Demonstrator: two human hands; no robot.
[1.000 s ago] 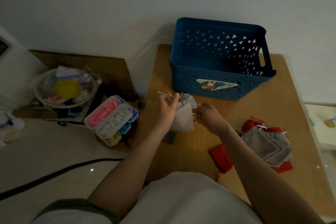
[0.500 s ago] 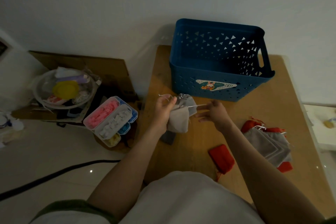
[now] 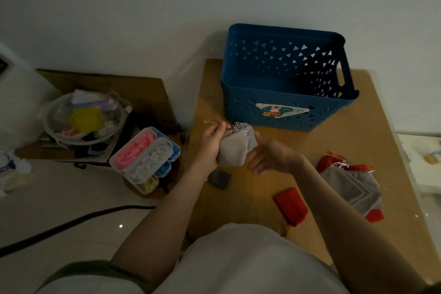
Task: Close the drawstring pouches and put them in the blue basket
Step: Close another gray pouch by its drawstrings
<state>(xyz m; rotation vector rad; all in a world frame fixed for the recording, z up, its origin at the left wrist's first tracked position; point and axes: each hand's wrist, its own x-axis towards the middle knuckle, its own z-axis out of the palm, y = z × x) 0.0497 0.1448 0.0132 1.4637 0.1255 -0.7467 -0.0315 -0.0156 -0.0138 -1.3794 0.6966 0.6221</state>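
In hand: the grey pouch (image 3: 232, 149) is held above the counter (image 3: 334, 150), just in front of the blue basket (image 3: 286, 117) and not in it.
Left: the left hand (image 3: 210, 144) is curled round the pouch's left side and pinches the white cord (image 3: 213, 121) at the top.
Right: the right hand (image 3: 272, 157) is released, palm up and fingers relaxed, just beside the pouch; the thumb may touch the cloth.
Feel: soft cloth that slumps and folds, and probably light. It looks neither fragile nor slippery, though the thin cord could slide through the fingers.
Hold: the gathered neck or the body looks best for carrying, and the cord ends for cinching.
Waiting: the pile of pouches (image 3: 353, 184), grey and red, lies on the counter's right side, with the red pouch (image 3: 290, 205) apart, nearer the person.
Unclear: the light is dim, so I cannot tell how tightly the neck is drawn or whether anything is inside.
Hidden: the basket's near wall hides its floor. The dark flat thing (image 3: 219, 178) below the left wrist cannot be identified.
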